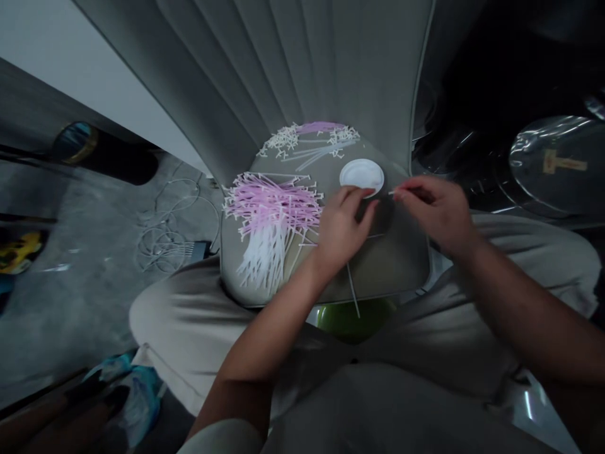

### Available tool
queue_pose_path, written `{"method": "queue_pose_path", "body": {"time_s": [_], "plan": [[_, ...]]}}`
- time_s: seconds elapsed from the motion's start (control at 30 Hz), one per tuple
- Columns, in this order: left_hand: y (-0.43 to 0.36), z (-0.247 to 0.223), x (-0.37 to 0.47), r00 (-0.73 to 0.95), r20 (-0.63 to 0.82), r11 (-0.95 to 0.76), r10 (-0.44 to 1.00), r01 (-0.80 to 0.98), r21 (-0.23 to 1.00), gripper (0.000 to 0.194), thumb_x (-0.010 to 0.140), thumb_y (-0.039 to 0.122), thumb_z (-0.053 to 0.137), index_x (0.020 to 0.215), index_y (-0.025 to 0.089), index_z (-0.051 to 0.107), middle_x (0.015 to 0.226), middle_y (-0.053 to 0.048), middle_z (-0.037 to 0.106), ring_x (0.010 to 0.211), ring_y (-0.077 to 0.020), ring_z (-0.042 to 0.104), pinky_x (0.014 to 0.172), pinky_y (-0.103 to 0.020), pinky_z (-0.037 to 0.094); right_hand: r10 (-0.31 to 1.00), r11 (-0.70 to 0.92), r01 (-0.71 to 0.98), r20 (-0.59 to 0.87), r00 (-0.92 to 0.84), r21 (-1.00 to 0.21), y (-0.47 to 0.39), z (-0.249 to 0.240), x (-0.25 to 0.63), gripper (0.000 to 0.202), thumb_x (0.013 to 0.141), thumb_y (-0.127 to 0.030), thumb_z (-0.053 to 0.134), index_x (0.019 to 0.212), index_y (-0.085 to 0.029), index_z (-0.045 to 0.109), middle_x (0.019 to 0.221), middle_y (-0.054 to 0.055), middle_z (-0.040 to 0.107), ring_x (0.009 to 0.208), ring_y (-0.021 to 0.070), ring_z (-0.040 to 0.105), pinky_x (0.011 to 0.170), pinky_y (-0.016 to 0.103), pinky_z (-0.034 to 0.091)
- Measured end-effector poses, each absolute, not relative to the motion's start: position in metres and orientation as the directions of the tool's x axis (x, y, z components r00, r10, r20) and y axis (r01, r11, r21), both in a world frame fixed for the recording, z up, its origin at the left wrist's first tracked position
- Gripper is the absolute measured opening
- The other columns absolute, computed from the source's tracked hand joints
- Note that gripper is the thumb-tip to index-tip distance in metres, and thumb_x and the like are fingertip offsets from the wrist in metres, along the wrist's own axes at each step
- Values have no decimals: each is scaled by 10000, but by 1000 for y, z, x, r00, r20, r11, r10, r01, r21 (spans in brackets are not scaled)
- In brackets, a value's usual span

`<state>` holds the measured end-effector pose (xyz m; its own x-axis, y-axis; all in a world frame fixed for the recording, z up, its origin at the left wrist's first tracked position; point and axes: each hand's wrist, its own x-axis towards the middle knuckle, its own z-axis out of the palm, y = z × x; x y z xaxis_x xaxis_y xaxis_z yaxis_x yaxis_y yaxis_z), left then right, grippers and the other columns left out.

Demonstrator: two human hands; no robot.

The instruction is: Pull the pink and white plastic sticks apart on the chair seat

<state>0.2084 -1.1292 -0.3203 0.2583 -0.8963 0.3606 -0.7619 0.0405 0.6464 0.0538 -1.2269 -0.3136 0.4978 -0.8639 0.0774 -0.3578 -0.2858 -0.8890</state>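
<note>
While left fingers (354, 198) spread beside a white dish (348, 175) (contents unclear), right fingers (410, 200) pinching a pale tip (391, 193)

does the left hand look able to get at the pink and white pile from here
Likely yes: the left hand is close beside the pink and white pile, with nothing visible between them.

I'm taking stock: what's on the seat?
A near pile and a far pile of sticks, plus a white dish. The left hand hides part of the seat; anything beneath it can't be seen.
</note>
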Motion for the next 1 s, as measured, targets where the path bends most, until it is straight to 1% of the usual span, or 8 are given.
{"method": "queue_pose_path", "body": {"time_s": [0.07, 0.13, 0.23, 0.3, 0.4, 0.57, 0.83, 1.0], "plan": [[-1142, -321, 223, 262, 376, 12, -889, -806, 591, 297, 957, 326, 539, 1195, 160, 605, 1141, -94, 640, 1092, -181, 603, 987, -324, 478, -804, -423, -396, 136, 579, -815, -1254, -303, 65, 196, 847, -408, 651, 897, -239, 738, 755, 20, 681, 667, 163, 579, 628, 308, 424], [-1157, -324, 236, 227, 374, 10, -899, -844, 536, 471, 919, 405, 592, 1310, 152, 520, 1308, -141, 566, 1229, -236, 543, 1057, -377, 435, -739, -553, -440, 173, 651, -708, -1280, -294, 78, 153, 829, -359, 667, 858, -234, 749, 732, 13, 668, 622, 144, 530, 621, 305, 396], [-1176, -333, 248, 184, 337, 7, -923, -870, 493, 741, 833, 504, 677, 1419, 148, 399, 1511, -201, 378, 1385, -316, 408, 1117, -453, 377, -657, -645, -463, 132, 742, -608, -1308, -286, 97, 78, 797, -284, 681, 792, -246, 749, 707, 9, 657, 611, 143, 511, 615, 304, 371], [-1184, -337, 251, 180, 306, -6, -935, -870, 492, 800, 802, 528, 700, 1432, 150, 384, 1544, -212, 333, 1419, -339, 360, 1132, -483, 354, -619, -667, -468, 82, 781, -579, -1317, -284, 107, 49, 769, -255, 701, 748, -250, 744, 687, 9, 652, 615, 150, 515, 620, 308, 364], [-1188, -341, 252, 171, 278, -9, -945, -865, 501, 770, 803, 515, 703, 1418, 153, 414, 1535, -208, 352, 1424, -352, 349, 1140, -510, 335, -562, -692, -469, 1, 827, -549, -1322, -279, 116, 29, 748, -236, 721, 734, -244, 745, 679, 7, 653, 642, 158, 537, 648, 310, 364], [-1184, -342, 251, 153, 225, -24, -962, -872, 489, 651, 833, 428, 695, 1389, 168, 481, 1524, -196, 376, 1387, -374, 387, 1119, -510, 352, -533, -690, -471, -55, 845, -550, -1327, -279, 118, 60, 802, -267, 696, 796, -241, 750, 695, 2, 667, 642, 148, 548, 644, 302, 379], [-1182, -345, 250, 174, 220, -50, -960, -877, 478, 607, 855, 450, 660, 1368, 168, 497, 1513, -186, 402, 1350, -358, 429, 1097, -492, 377, -454, -777, -404, -14, 891, -482, -1325, -292, 111, 139, 874, -338, 624, 848, -274, 745, 811, 32, 696, 745, 200, 606, 696, 336, 418], [-1182, -346, 251, 176, 213, -49, -961, -867, 495, 581, 864, 470, 646, 1339, 171, 497, 1525, -186, 392, 1357, -352, 423, 1087, -497, 383, -382, -855, -333, 49, 923, -397, -1327, -297, 104, 198, 918, -338, 566, 932, -234, 735, 859, 57, 708, 787, 204, 631, 708, 335, 438]]}}
